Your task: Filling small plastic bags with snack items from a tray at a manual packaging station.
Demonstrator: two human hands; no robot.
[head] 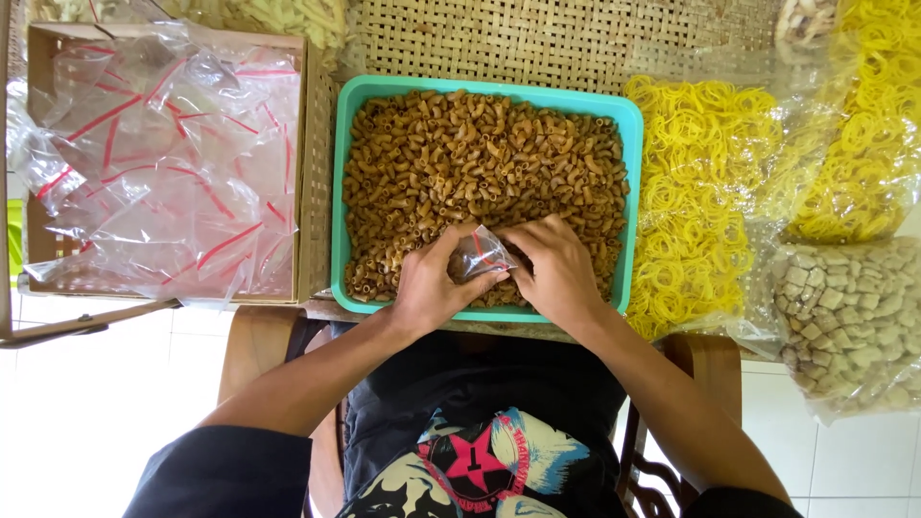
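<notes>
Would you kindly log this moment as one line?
left hand: holds small clear bag | right hand: in macaroni | teal tray

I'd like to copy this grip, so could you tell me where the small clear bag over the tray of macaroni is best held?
By its open mouth edge, from the left: the left hand pinches the small clear bag there, so the opening faces the right hand over the brown macaroni.

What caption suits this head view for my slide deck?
Both hands, left hand and right hand, hold a small clear bag over a teal tray of brown elbow pasta.
</notes>
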